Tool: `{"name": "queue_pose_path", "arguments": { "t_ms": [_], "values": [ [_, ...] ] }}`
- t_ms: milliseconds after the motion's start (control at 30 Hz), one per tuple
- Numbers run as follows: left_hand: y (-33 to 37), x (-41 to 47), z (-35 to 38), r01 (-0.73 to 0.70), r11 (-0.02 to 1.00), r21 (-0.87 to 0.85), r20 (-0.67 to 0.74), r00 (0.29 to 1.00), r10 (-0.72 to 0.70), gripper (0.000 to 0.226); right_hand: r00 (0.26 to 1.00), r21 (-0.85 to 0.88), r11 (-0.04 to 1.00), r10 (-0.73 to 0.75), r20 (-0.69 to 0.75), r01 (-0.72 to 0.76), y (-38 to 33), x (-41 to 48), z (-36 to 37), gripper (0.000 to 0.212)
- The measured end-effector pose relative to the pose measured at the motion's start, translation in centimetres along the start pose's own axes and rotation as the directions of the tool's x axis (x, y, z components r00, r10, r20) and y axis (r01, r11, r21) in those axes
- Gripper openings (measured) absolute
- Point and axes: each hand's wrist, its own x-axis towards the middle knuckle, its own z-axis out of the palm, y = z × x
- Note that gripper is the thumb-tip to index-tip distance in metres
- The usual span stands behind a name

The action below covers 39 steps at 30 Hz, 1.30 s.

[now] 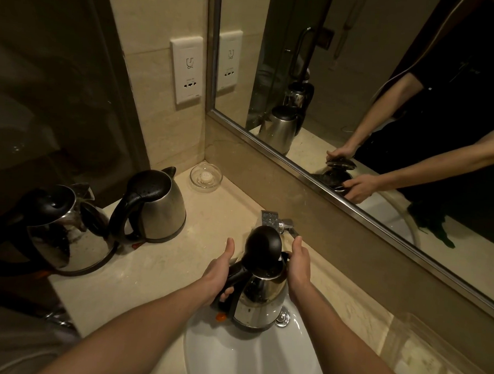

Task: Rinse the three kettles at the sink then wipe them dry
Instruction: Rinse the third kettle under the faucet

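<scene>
Held kettle [260, 299] over sink [231, 357], its lid [262, 246] up, partly hiding tap [275, 221]. Left hand [218, 274] grips handle, right hand [299, 266] clasps body. Left kettle [52, 228] and middle kettle [159, 208] touching on counter [164, 268]; glass dish [205, 175] in corner

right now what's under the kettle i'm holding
The white sink basin, with a chrome fitting beside the base of the kettle. Whatever lies directly beneath is covered.

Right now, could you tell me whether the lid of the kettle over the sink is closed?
No, the lid stands raised above the open mouth of the kettle.
</scene>
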Motion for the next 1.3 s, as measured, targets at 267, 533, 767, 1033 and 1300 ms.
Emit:
{"name": "queue_pose_path", "arguments": {
  "t_ms": [267,533,767,1033,1300],
  "values": [
    [0.17,-0.16,0.08,-0.011,1.0,0.009,-0.025,1.0,0.012,0.084,1.0,-0.03,0.999,-0.027,-0.005,0.027,-0.29,-0.15,-0.31,0.061],
    [0.14,-0.21,-0.05,0.01,1.0,-0.012,-0.018,1.0,-0.01,0.083,0.999,-0.046,0.998,-0.033,0.043,0.035,-0.31,-0.18,-0.3,0.061],
    [0.26,-0.18,-0.09,0.017,0.999,-0.029,-0.012,1.0,-0.017,0.085,0.998,-0.059,0.998,-0.036,0.043,0.038,-0.22,-0.25,-0.5,0.062],
    [0.16,-0.07,-0.58,0.024,0.998,-0.061,0.048,0.999,-0.021,0.087,0.999,-0.029,0.999,-0.024,0.048,0.026,-0.09,-0.33,-0.27,0.063],
    [0.22,-0.2,-0.77,0.024,0.998,-0.06,0.037,0.999,-0.022,0.085,0.999,-0.005,1.0,-0.011,0.046,0.011,-0.11,-0.34,-0.04,0.063]
  ]
}}
